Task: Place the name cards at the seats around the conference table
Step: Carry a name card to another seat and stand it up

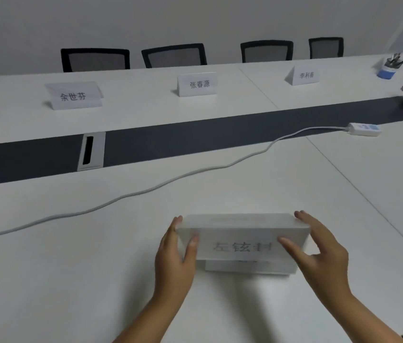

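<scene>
Both hands, left (174,256) and right (319,251), reach forward, fingers curled, thumbs inward.

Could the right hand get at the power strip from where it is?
Probably yes: bare table lies between the right hand and the power strip, but it first must release the name card.

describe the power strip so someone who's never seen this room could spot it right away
Start at the dark strip running down the middle of the long white conference table. On its near side, towards the right, lies the power strip: a flat white block with blue markings, the only thing trailing a long white cable.
</scene>
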